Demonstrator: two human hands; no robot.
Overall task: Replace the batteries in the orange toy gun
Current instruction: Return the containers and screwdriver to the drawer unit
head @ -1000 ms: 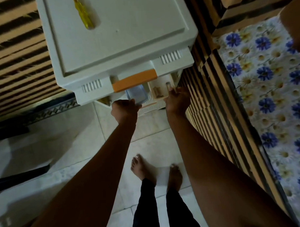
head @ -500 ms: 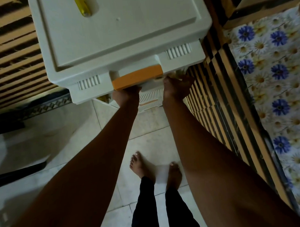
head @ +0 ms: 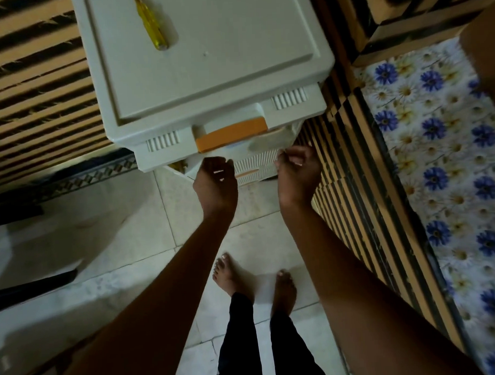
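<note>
No orange toy gun or batteries are in view. A white plastic drawer cabinet (head: 208, 76) stands in front of me, with an orange handle (head: 232, 134) on its top drawer. The drawer below it (head: 255, 163) sits pushed in. A yellow screwdriver (head: 152, 25) lies on the cabinet top at the back left. My left hand (head: 216, 182) hangs just in front of the drawers, fingers loosely curled, touching nothing. My right hand (head: 296, 174) is beside it at the cabinet's right corner, curled into a loose fist; its palm is hidden.
A striped orange-and-black surface (head: 361, 183) runs along the right, next to a blue-flowered cloth (head: 441, 152). More striped material (head: 35, 91) lies left of the cabinet. My bare feet (head: 255, 279) stand on pale floor tiles (head: 102, 248). A dark object (head: 31, 284) juts in from the left.
The lower drawer, pulled out a second ago with both hands at it, has been pushed in. Both hands have come off it and drawn slightly back.
</note>
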